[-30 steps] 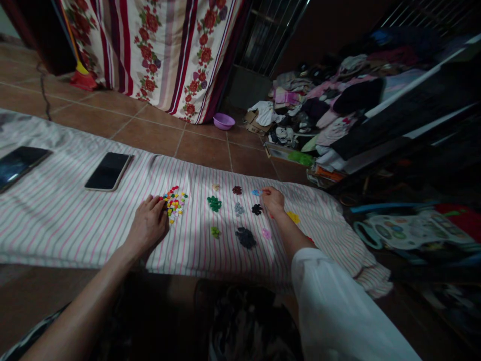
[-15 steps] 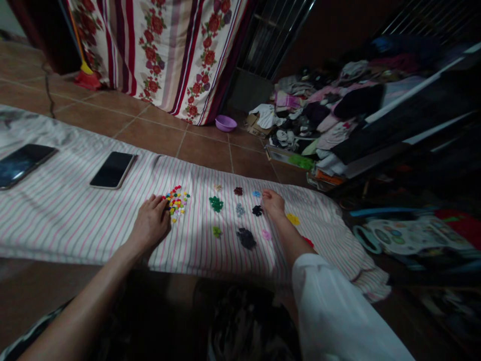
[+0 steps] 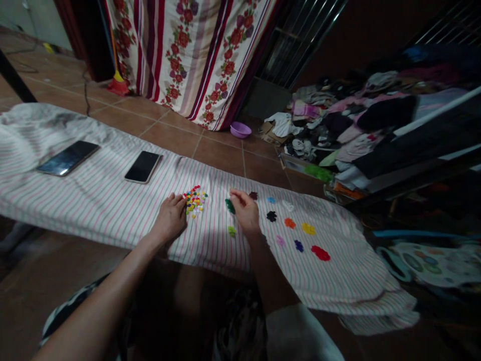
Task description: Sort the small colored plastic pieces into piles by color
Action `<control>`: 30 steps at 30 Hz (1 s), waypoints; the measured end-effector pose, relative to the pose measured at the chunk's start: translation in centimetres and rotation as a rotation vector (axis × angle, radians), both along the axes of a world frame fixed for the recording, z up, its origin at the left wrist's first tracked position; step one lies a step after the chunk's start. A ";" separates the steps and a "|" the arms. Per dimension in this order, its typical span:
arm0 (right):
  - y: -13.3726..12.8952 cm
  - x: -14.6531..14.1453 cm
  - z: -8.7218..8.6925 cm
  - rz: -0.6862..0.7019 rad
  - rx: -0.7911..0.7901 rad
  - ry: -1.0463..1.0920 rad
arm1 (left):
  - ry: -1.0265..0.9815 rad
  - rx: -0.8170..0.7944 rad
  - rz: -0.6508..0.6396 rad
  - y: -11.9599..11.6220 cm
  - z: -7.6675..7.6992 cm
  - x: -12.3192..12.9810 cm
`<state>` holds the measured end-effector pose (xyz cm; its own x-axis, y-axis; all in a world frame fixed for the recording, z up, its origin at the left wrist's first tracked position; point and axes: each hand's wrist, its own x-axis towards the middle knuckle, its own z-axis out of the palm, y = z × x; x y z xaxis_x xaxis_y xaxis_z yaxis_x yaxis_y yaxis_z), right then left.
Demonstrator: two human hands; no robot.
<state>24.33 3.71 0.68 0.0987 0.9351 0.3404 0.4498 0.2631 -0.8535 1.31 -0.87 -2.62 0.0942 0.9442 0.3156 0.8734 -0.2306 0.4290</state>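
Observation:
My left hand (image 3: 171,215) lies palm down on the striped cloth (image 3: 210,240), its fingers stretched out to the edge of a mixed heap of small coloured pieces (image 3: 194,201). My right hand (image 3: 246,213) hovers low beside the dark green pile (image 3: 229,205), thumb and fingertips pinched together. Whatever is in that pinch is too small to make out. A light green pile (image 3: 231,231) sits nearer me, and a brown pile (image 3: 253,195) is just beyond the right hand. Part of the cloth is hidden under my right hand and forearm.
Further right lie single-colour piles: black (image 3: 271,216), orange (image 3: 289,223), yellow (image 3: 308,228), red (image 3: 320,253) and several others. Two phones (image 3: 143,167) rest on the cloth at left. Beyond are a purple basin (image 3: 240,130), a curtain (image 3: 180,55) and heaped clothes (image 3: 345,110).
My right hand has moved left, from beside the light blue pile to the dark green one. My left hand remains at the mixed heap. The head view has turned left.

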 end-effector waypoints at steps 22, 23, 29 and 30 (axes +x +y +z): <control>3.3 -10.4 -3.7 0.216 0.083 -0.547 | -0.192 0.015 0.075 -1.3 2.5 -1.1; 3.4 -10.4 -3.7 0.219 0.077 -0.554 | -0.204 0.017 0.080 -1.3 2.6 -1.2; 3.4 -10.2 -3.5 0.223 0.062 -0.533 | -0.252 0.034 0.100 -1.4 2.3 -2.1; 3.4 -10.2 -3.4 0.225 0.059 -0.528 | -0.256 0.046 0.088 -1.5 2.3 -2.2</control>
<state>14.13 7.07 -2.74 -0.2976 0.8916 0.3414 0.7384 0.4416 -0.5097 -0.90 -2.32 -0.35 -0.0754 0.9293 0.3614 0.7554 -0.1833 0.6291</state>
